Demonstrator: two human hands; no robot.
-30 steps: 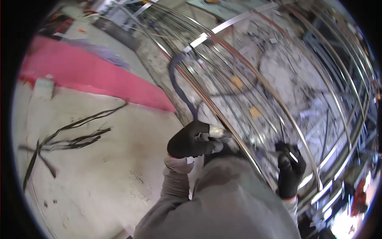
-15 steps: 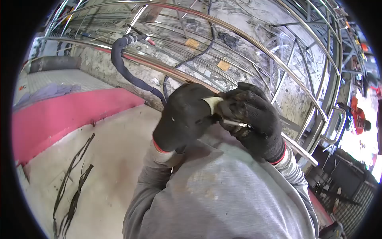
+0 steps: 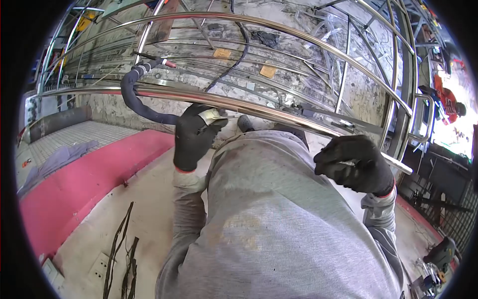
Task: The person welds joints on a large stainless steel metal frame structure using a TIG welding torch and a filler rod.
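My left hand, in a black glove with a red cuff edge, is closed around a small off-white, creased, paper-like piece. It is beside the lower end of a dark sleeved hose that hangs over a shiny steel rail. To the right, my right hand, gloved the same way, has its fingers curled in just below the rail's right part. A small pale bit shows among those fingers, too small to name.
Steel tubes form a railing frame ahead of me. A pink panel curves along the left. Dark strips lie on the pale surface near a wall socket. A person in red is at far right.
My hands were together before my chest, with a thin white stick at my right hand. They have parted, left hand leftward and right hand rightward. My view has shifted too.
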